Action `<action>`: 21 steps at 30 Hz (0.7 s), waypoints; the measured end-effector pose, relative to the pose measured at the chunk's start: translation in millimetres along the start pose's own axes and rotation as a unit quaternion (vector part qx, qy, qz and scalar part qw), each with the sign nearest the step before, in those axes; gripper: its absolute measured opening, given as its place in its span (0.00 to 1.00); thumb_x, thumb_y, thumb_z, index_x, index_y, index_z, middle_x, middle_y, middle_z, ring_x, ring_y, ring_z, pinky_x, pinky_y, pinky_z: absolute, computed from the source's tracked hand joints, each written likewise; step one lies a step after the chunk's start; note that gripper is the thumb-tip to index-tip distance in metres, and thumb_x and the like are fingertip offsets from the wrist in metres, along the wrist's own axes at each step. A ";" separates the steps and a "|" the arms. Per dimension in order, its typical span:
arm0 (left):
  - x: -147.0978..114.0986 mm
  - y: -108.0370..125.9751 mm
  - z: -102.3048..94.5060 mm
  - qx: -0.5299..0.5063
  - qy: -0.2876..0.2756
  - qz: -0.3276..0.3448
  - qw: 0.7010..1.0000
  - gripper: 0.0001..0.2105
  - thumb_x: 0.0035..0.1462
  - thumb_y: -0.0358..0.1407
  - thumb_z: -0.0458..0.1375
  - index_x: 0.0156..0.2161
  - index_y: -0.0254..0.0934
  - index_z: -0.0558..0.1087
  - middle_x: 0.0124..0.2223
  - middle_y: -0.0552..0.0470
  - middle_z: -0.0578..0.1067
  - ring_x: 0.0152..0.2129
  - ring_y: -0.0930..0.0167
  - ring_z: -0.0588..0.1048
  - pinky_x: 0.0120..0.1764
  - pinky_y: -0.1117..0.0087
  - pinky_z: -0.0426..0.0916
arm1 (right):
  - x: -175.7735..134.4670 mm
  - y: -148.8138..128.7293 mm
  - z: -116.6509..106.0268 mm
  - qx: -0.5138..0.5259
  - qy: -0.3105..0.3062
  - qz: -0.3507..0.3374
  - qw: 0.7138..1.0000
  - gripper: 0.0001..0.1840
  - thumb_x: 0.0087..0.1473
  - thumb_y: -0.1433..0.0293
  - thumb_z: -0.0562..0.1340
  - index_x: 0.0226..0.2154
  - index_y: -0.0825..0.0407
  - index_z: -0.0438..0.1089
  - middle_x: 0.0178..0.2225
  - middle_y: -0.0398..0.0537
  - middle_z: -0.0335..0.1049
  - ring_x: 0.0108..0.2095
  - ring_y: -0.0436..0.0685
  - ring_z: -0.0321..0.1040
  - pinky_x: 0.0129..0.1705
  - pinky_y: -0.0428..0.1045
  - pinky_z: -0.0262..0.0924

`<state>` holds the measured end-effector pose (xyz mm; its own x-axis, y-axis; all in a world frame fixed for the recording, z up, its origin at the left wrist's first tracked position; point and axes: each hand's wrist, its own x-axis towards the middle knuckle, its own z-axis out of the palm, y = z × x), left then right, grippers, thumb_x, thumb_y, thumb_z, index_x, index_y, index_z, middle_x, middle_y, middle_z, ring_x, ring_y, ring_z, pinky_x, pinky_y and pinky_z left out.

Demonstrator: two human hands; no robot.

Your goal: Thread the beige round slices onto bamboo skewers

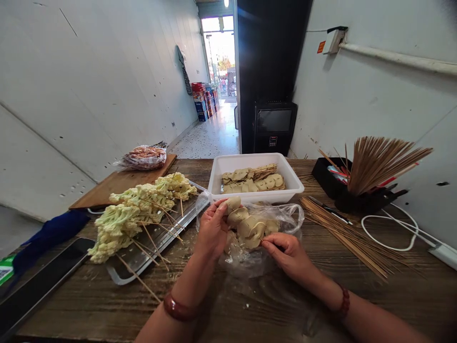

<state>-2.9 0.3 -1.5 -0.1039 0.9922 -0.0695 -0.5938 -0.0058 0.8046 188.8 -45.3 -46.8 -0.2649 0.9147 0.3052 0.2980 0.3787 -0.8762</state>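
Note:
My left hand (214, 231) pinches a thin, round beige slice (233, 205) between thumb and fingers. Beside it, my right hand (291, 255) is closed at the end of a thin wooden skewer (262, 240), most of which is hidden. Several overlapping beige slices (250, 229) lie between the hands, apparently threaded on that skewer. Under them spreads a clear plastic bag (294, 216) with more slices in it. Just beyond stands a white plastic tub (297, 181) holding rows of skewered beige slices (269, 183).
At left, a metal tray (124, 276) bears skewered cauliflower (132, 209). Behind it, a wooden board (107, 188) carries a bagged bundle (144, 157). Loose skewers (342, 233) lie at right, near a black holder (352, 202) full of upright skewers and a white cable (389, 247). A dark flat device (46, 286) lies front left.

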 end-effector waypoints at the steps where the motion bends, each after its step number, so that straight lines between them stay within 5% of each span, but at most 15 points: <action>1: 0.0 -0.1 -0.2 0.001 0.002 -0.001 1.000 0.16 0.44 0.36 0.69 0.39 0.34 0.74 0.32 0.47 0.82 0.31 0.64 0.81 0.35 0.68 0.73 | 0.1 -0.3 -0.2 0.000 -0.002 -0.003 1.000 0.17 0.61 0.64 0.58 0.27 0.54 0.77 0.26 0.48 0.77 0.28 0.54 0.71 0.32 0.46 0.63; 21: -0.8 -5.1 -0.4 0.003 0.006 0.003 1.000 0.14 0.45 0.35 0.68 0.38 0.34 0.74 0.32 0.48 0.81 0.30 0.68 0.80 0.35 0.71 0.72 | 0.0 3.7 2.5 0.014 -0.010 0.018 1.000 0.17 0.60 0.64 0.58 0.27 0.55 0.76 0.26 0.48 0.74 0.28 0.54 0.68 0.31 0.46 0.60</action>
<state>-0.2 -0.6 -5.7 -0.1177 0.9904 -0.0723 -0.5891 -0.0110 0.8080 187.6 -44.3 -51.0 -0.2724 0.9249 0.2654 0.2827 0.3406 -0.8967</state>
